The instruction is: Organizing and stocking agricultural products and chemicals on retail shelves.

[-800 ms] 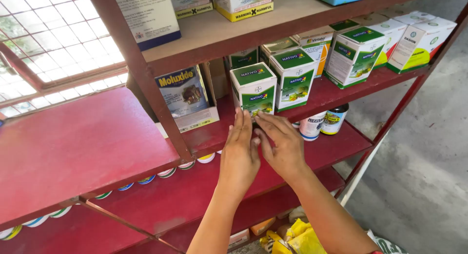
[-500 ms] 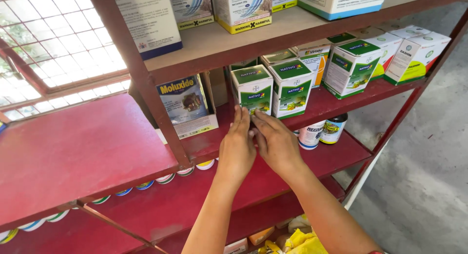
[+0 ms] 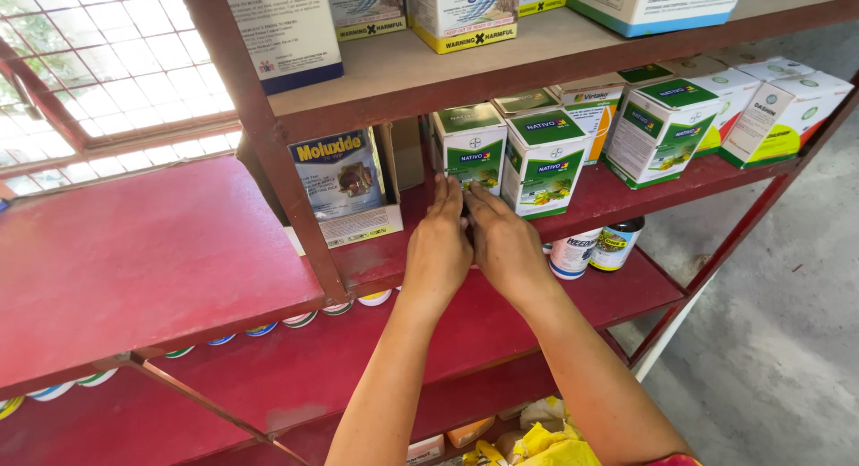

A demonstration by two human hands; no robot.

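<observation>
Red shelf [image 3: 626, 193], middle tier: green-and-white box [image 3: 472, 148] standing upright at the front edge, a like box [image 3: 546, 162] just beside it on the right. Left hand [image 3: 438, 247] and right hand [image 3: 503, 242] side by side, fingers flat against the first box's lower front; whether they pinch it cannot be told. Risks: a push may tip the box backward or knock its neighbour; a pull may drop it onto the jars [image 3: 595, 247] on the tier below.
</observation>
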